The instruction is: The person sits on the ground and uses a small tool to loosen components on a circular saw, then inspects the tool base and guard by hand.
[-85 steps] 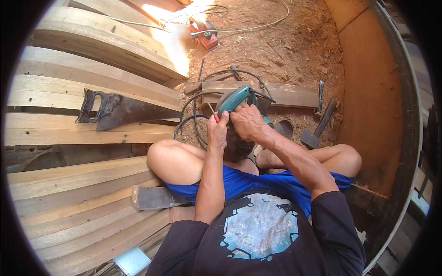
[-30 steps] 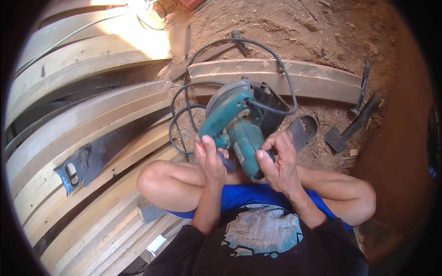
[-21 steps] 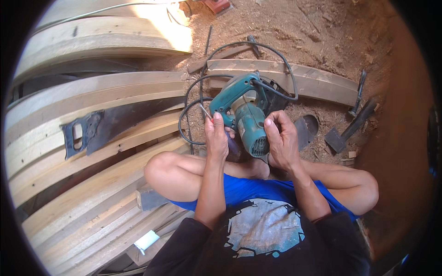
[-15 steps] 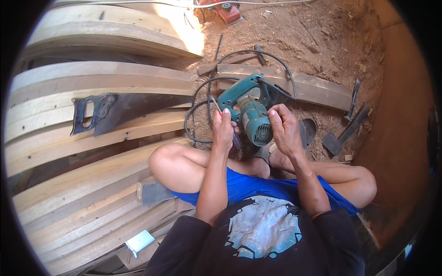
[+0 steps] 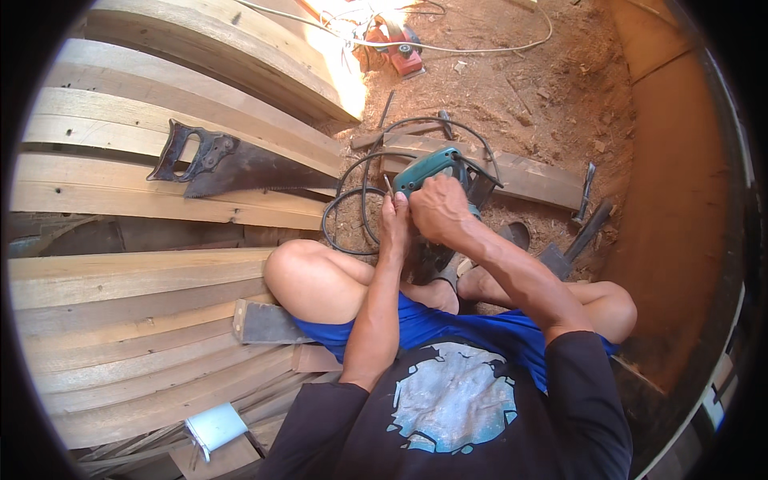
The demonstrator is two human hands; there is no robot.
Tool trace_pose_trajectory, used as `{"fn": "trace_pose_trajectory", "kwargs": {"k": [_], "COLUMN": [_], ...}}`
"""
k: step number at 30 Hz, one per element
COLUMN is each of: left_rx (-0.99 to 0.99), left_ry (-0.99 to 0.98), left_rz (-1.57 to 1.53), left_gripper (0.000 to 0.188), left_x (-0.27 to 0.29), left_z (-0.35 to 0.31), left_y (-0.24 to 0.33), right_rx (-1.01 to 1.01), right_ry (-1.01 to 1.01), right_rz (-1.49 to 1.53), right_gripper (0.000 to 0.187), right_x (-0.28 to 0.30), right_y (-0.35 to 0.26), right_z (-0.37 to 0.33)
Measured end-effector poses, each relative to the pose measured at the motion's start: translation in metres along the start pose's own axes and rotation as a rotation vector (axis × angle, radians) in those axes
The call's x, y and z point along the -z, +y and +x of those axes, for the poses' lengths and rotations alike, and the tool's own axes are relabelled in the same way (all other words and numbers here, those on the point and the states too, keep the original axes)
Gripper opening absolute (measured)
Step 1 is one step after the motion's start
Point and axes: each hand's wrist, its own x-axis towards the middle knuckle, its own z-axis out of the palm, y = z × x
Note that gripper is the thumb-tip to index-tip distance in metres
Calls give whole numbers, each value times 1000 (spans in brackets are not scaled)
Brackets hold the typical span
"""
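A teal corded power tool (image 5: pixel 426 170) rests in front of my crossed legs, its black cord looping to the left. My left hand (image 5: pixel 394 222) is closed around a screwdriver (image 5: pixel 389 186) beside the tool's handle; only the thin shaft shows above the fingers. My right hand (image 5: pixel 442 210) lies over the tool's body, just below the handle, knuckles up and fingers curled inward close to my left thumb. What those fingers grip is hidden beneath the hand, as is most of the motor housing.
Curved timber planks (image 5: pixel 144 280) are stacked on the left, with a handsaw (image 5: pixel 248 166) on them. A wooden beam (image 5: pixel 520 172) lies ahead. A hammer (image 5: pixel 586 192) and a dark mallet-like tool (image 5: pixel 588 232) lie right. Farther off sits a red power tool (image 5: pixel 400 54) among sawdust.
My right hand has moved left from beside the motor to over the tool's body, next to my left hand. The tool has turned slightly, and the view has shifted.
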Motion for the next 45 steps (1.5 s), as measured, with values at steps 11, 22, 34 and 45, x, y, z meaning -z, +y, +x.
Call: {"fn": "trace_pose_trajectory", "kwargs": {"k": [11,22,34,45], "left_rx": [66,95,95,-56], "left_ry": [-42,-81,-180,-144], "left_rz": [-148,-196,-469,-202], "left_gripper": [41,32,26,33], "left_x": [1,-1,-11,-18], "left_z": [25,12,-7,-21], "left_y": [-27,-3,2,-3], "right_rx": [-12,41,-185,-230], "right_ry": [-86,-54,-160,1], "right_rz": [2,-41,37,76], "right_gripper": [20,17,27,26], "right_x": [-8,-5,-2,-18], "right_y": [-15,-12,-8,0], "right_z": [12,-3,-21,-45]}}
